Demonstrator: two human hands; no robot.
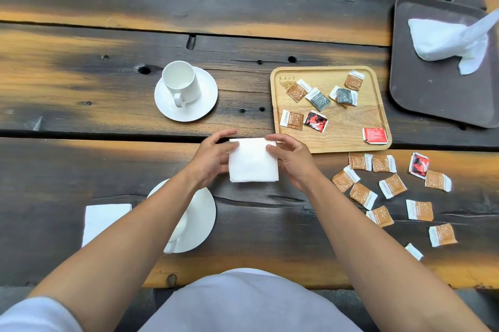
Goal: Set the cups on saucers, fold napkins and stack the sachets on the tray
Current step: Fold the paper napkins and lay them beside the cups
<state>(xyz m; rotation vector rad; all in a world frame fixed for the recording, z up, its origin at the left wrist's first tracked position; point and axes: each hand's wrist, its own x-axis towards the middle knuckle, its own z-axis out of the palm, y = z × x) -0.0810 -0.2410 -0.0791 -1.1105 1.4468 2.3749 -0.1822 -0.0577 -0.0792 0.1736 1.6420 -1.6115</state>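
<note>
Head view: white napkin (pixel 253 161), folded square, at mid desk (pixel 108 105) between left hand (pixel 213 159) and right hand (pixel 290 160), each pinching 1 side edge with curled fingers. Judged light, limp, tearable paper; grip corners, press creases flat.

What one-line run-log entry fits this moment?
step: fold napkin | left hand, right hand: pinch napkin | sachets: some on tray, rest on table

I'm seeing a rough, weathered dark wooden plank table (pixel 108 34), glossy white ceramic cup (pixel 180 84) and saucer (pixel 205 99), a smooth pale wooden tray (pixel 340 140), and a soft matt white paper napkin (pixel 252 163).
</note>
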